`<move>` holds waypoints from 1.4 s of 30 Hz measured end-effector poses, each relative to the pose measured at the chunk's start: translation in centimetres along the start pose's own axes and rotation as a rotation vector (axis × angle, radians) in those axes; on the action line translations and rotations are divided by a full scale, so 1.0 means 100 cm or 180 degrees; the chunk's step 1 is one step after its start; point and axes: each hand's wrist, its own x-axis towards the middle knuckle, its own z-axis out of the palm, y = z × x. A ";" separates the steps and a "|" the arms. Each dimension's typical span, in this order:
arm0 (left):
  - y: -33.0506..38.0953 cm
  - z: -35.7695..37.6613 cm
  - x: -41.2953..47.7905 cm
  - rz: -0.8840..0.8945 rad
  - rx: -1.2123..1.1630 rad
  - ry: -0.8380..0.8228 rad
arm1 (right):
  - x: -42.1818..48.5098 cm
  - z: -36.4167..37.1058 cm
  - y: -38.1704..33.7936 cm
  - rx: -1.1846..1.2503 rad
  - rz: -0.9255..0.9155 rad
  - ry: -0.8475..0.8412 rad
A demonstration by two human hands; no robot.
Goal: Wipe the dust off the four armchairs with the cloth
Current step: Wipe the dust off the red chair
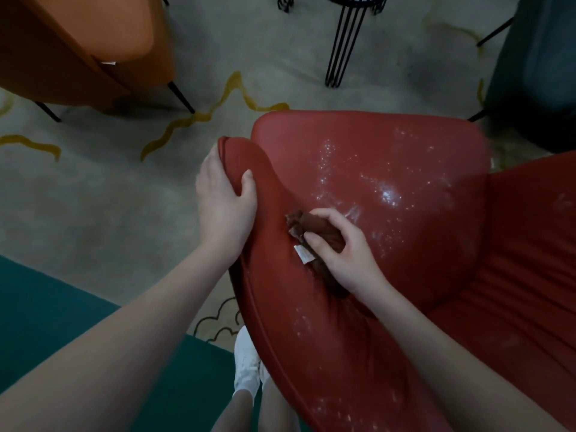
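Now a person is leaning over a glossy red upholstered armchair [389, 151], seen from above. Their left hand [224, 198] is gripping the rounded front of the chair's left armrest [249, 154], fingers and thumb curled round it, probably to steady the chair against the wiping. Their right hand [343, 257] is clutching a bunched brown cloth [314, 229] with a small white label, fingers closed round it, and pressing it down where the seat meets that armrest. White dust specks [386, 191] are lying across the seat to the right of the cloth and beyond it, so this chair seems barely begun. An orange armchair [78, 51] is standing at far left and a dark teal armchair [536, 73] at far right. A black wire-legged table [346, 42] is standing between them on grey carpet [93, 198].
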 end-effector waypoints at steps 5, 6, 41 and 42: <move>-0.002 -0.004 0.000 -0.0080 -0.0276 -0.0112 | -0.032 -0.001 -0.021 -0.0432 -0.0376 -0.0033; -0.002 -0.005 0.000 -0.0109 -0.0367 -0.0140 | -0.031 -0.002 -0.022 -0.0440 -0.0357 0.0154; -0.051 -0.033 -0.048 0.0012 -0.1511 -0.0412 | -0.036 0.030 -0.054 -0.2161 -0.1358 -0.0912; -0.049 -0.033 -0.048 -0.0005 -0.1510 -0.0417 | -0.044 0.025 -0.053 -0.2133 -0.1352 -0.0993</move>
